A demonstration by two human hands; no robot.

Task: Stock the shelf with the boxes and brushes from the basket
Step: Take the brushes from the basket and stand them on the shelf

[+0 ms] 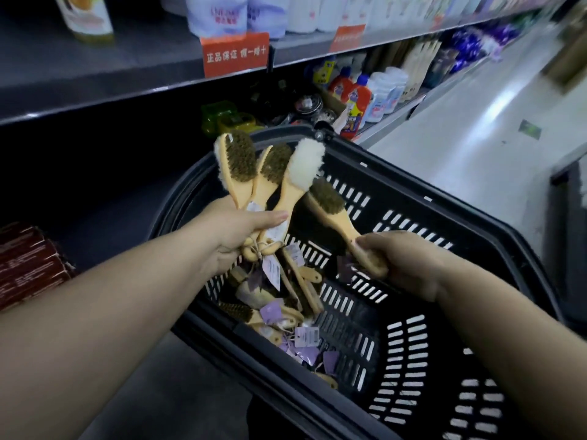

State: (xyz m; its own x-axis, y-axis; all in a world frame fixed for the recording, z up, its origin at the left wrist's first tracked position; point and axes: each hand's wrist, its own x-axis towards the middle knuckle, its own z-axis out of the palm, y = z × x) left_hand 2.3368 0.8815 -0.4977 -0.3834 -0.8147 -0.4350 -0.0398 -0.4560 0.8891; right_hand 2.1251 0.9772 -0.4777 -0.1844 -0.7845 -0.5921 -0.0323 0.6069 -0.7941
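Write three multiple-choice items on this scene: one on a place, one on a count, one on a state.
1. Where do the loose brushes lie? A on the shelf; B in the basket; C on the floor.
2. How many brushes does the left hand hold? A one; B five; C three.
3. What is the right hand doing? A gripping one brush by its handle; B hanging empty; C pressing the basket rim.
Answers: B, they lie among purple tags on the basket's bottom; C, three heads fan out above its grip; A, its fingers curl round the handle.
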